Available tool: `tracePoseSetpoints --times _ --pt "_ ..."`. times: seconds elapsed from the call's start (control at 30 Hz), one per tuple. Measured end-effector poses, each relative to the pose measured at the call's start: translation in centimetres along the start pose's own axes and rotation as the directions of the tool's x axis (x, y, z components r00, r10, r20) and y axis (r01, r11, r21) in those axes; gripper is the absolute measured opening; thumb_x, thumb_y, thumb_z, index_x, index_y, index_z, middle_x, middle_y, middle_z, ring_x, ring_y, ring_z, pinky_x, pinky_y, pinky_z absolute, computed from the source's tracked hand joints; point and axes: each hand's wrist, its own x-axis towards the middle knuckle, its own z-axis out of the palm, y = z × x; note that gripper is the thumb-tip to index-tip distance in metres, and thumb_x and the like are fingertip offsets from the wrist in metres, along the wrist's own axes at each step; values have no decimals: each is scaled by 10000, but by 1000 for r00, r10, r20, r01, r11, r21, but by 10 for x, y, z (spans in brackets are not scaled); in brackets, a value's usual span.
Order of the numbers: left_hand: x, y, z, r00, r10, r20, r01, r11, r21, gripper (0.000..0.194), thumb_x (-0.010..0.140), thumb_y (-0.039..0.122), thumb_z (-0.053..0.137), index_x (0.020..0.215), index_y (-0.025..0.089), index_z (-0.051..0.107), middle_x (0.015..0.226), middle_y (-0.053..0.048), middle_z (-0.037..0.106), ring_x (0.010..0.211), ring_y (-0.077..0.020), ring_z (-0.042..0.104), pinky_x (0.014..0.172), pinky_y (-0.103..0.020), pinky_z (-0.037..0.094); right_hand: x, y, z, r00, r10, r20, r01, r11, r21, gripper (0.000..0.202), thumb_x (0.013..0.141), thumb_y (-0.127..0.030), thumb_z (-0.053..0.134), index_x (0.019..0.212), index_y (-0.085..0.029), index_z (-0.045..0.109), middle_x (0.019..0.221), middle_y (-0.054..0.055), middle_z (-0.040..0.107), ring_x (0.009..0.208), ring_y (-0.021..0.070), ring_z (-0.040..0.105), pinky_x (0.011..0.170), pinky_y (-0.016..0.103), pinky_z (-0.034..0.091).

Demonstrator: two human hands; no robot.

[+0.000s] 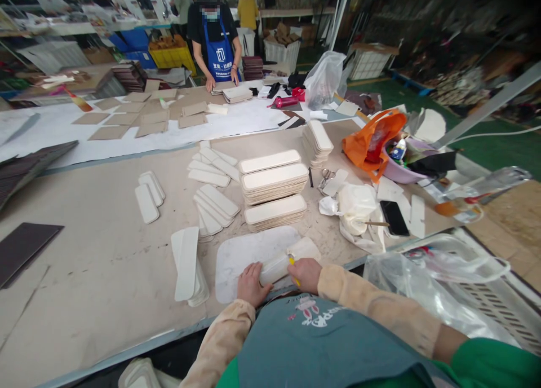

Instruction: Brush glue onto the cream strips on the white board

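The surface [97, 275] stretches away from both hands, pale and scuffed, and carries everything else. Well beyond the hands, on its far side, a person in a blue apron [217, 49] stands with both hands on a small pile of sheets. To the right of the hands and beyond them an orange bag [372, 142] slumps against a basin, and nearer on that side a clear plastic bag [426, 281] lies over a crate.

Directly under the hands lies a white cutting pad [240, 255]. Just beyond it stand three stacks of white rounded pieces [274, 188], one behind another. Loose pieces of the same kind lie fanned out to the left of the stacks, and a short leaning pile [188, 267] sits just left of the left hand. A black phone [394, 217] rests on the surface to the right, near crumpled white cloth.

The left hand [250, 285] presses flat with curled fingers on the near end of a white strip piece [276, 265], which lies on the pad between the two hands. The right hand [305, 275] is closed around a yellow tool [292, 262], its tip touching the same piece.
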Motion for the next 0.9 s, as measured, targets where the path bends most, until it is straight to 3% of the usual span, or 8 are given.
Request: tracePoseSetpoints --times 0.13,0.23,0.3,0.37,0.5,0.67,0.77,0.9 --pt "-1 2 -2 1000 -8 16 8 1000 -7 682 622 381 700 1242 204 478 1305 -84 524 1238 -253 412 1012 -388 339 8 -19 2 984 -166 -72 177 962 208 192 837 -270 479 786 -175 637 742 92 659 693 207 596 611 281 392" --pt "-1 3 -4 1000 -13 3 13 1000 -22 687 619 374 702 1240 185 476 1303 -91 524 1234 -254 414 1009 -388 341 5 -19 1 977 -177 -119 209 903 375 254 877 -318 426 803 -205 641 742 36 656 684 159 581 630 247 399" --pt "-2 4 -4 1000 -16 1 16 999 -31 704 609 376 711 1241 176 473 1302 -96 523 1233 -259 413 1012 -393 338 1 -14 1 985 -119 -126 166 856 490 280 883 -344 418 780 -205 638 703 12 638 652 138 564 614 229 399" --pt "-2 5 -5 1000 -23 11 23 999 -39 712 601 374 718 1242 188 471 1307 -93 518 1236 -263 410 1014 -397 334 -5 -5 1 994 29 -109 43 797 603 289 879 -372 424 756 -203 624 640 -7 608 609 128 544 589 222 395" --pt "-3 5 -6 999 -39 13 40 998 -49 700 600 363 719 1237 212 472 1314 -83 508 1243 -264 403 1019 -401 326 -15 11 -3 958 284 -48 -148 631 762 300 867 -422 433 744 -200 593 556 -28 565 542 119 513 568 225 396" --pt "-5 5 -6 1000 -27 3 28 998 -58 718 588 389 729 1233 219 462 1304 -80 511 1231 -262 411 1008 -398 337 -8 -7 -7 981 179 76 -145 412 900 276 827 -445 492 782 -191 588 580 -32 581 491 100 486 501 211 385" --pt "-3 6 -5 1000 -14 1 14 999 -51 707 592 385 722 1226 212 462 1297 -83 515 1229 -262 414 1004 -403 342 5 -22 -3 991 91 98 -125 355 927 246 804 -417 530 786 -184 606 587 -31 590 511 97 506 525 210 405" --pt "-2 5 -4 1000 -5 -15 4 999 -47 708 589 364 720 1227 188 466 1288 -96 522 1223 -265 419 1005 -401 344 20 -21 10 977 142 160 -195 287 938 205 809 -365 513 753 -176 569 557 -32 576 454 84 468 464 197 391"
